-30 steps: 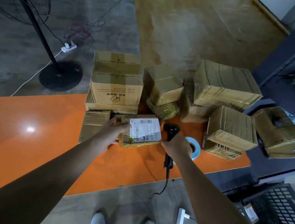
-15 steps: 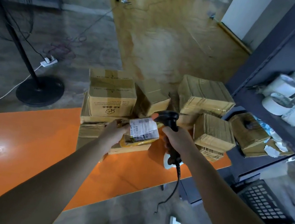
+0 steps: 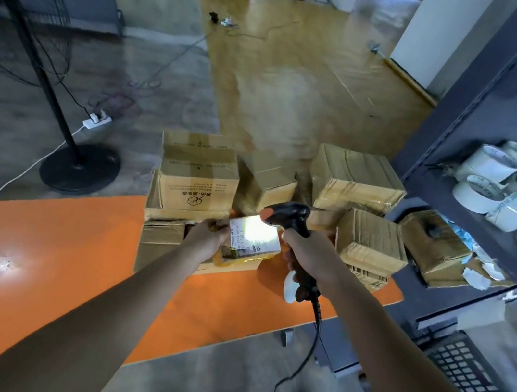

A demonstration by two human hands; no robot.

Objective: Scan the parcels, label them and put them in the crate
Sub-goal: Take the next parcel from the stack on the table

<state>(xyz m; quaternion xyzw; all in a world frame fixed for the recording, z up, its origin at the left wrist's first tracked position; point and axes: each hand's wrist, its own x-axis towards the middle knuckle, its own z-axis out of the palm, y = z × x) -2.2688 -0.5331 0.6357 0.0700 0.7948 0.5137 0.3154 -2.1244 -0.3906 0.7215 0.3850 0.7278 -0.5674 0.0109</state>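
My left hand [image 3: 207,238] grips a small taped parcel [image 3: 250,246] by its left side, held above the orange table [image 3: 67,266]. A white label on its top glows brightly under the scanner's light. My right hand [image 3: 307,255] holds the black handheld scanner [image 3: 288,214] by the handle, its head just above the parcel's right end and aimed at the label. Behind them several brown cardboard parcels [image 3: 198,172] are stacked at the table's far end. A black lattice crate [image 3: 472,379] sits on the floor at the right.
A grey shelf unit [image 3: 478,184] at the right holds white tape rolls [image 3: 491,187] and a torn box [image 3: 433,245]. A white label roll [image 3: 289,288] lies under my right wrist. A fan stand [image 3: 77,165] and power strip [image 3: 97,121] stand on the floor at left.
Both hands rose from the table with the parcel and the scanner. The scanner head swung over the label, which now glows under its light. The camera tilted up.
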